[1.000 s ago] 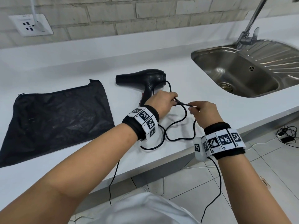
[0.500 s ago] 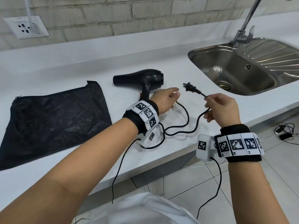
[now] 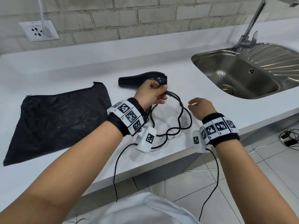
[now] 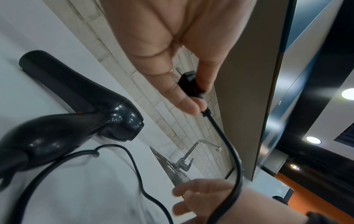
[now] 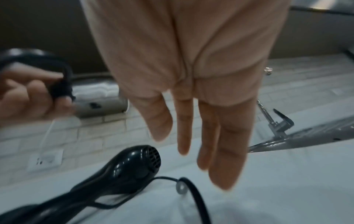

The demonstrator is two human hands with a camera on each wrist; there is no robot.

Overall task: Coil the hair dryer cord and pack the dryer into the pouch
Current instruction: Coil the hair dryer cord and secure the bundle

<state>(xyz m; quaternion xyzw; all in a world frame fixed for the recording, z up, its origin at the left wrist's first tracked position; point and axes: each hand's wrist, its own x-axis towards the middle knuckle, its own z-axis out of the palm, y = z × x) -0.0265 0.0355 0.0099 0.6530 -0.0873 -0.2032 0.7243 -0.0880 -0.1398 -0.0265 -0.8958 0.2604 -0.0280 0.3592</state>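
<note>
The plug (image 4: 188, 82) of the black cord (image 3: 181, 110) is pinched between the thumb and fingers of the left hand (image 3: 149, 92), so that grip is closed on the plug. The plug is held up off the white worktop (image 3: 72, 73), just in front of the hair dryer (image 3: 142, 79). From the plug, the cord is seen hanging down in a curve, and the rest of it is spread in loose, messy loops on the worktop between the two hands. The right hand (image 3: 200, 107) is held a little way from the cord with its fingers (image 5: 228, 151) straight, and nothing is held in it, so that grip is open. The hair dryer is laid on its side on the worktop, with its thin end pointed to the left and its round back end pointed toward the sink (image 3: 202, 68). The black pouch (image 3: 56, 120) is laid flat on the worktop, to the left of the hair dryer and apart from it. A tap (image 3: 249, 36) is seen behind the sink, and a white wall socket (image 3: 38, 30) is set in the brick wall at the back.
</note>
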